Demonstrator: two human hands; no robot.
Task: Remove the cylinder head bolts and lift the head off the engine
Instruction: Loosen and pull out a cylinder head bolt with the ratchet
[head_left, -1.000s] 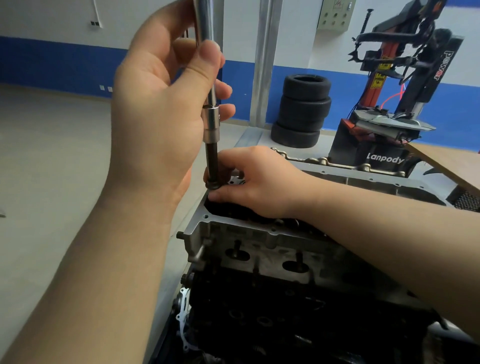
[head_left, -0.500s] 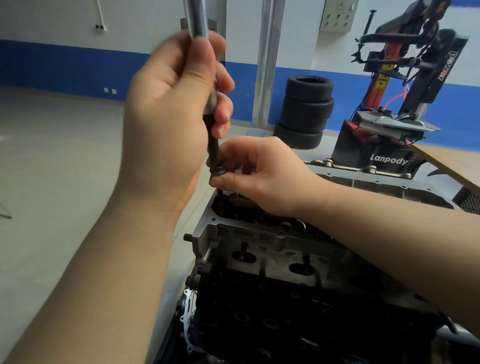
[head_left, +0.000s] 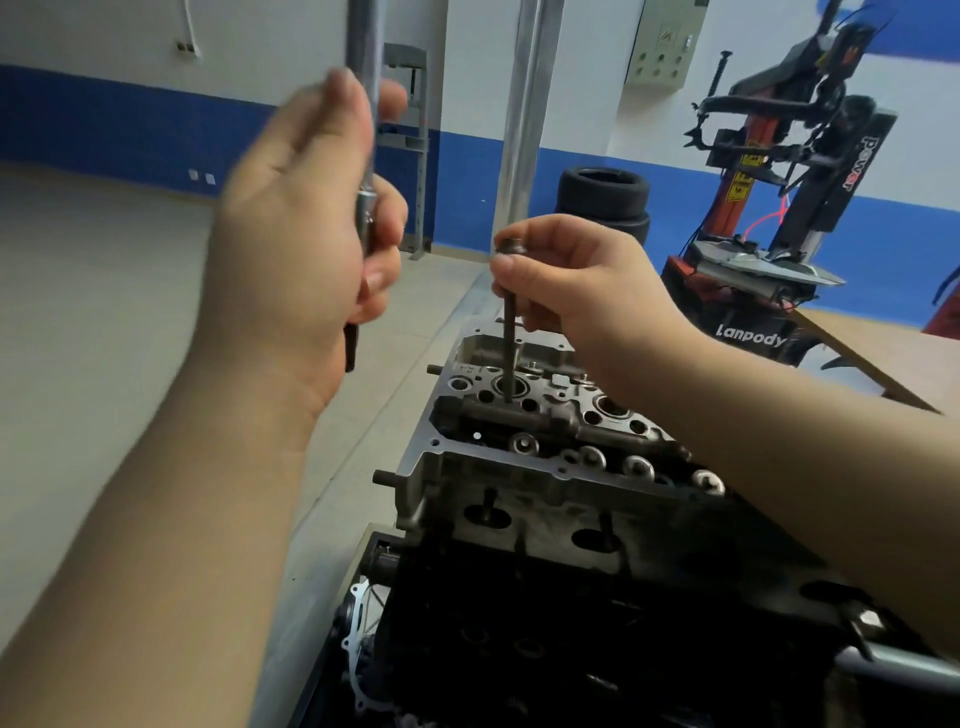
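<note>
A: What changed?

B: The tool (head_left: 363, 171), gripped in the left hand (head_left: 296, 249), swung aside. Right hand (head_left: 582, 291) fingers (head_left: 511, 270) pinch the bolt (head_left: 510, 332), now half out of the head (head_left: 519, 467) below.

A: So?

B: One less bolt.

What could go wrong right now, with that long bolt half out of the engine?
The right hand only pinches the bolt near its top, so it might slip and drop back into the cylinder head. The left hand holds the long wrench upright close by; a swing could knock the bolt or the fingers.
</note>
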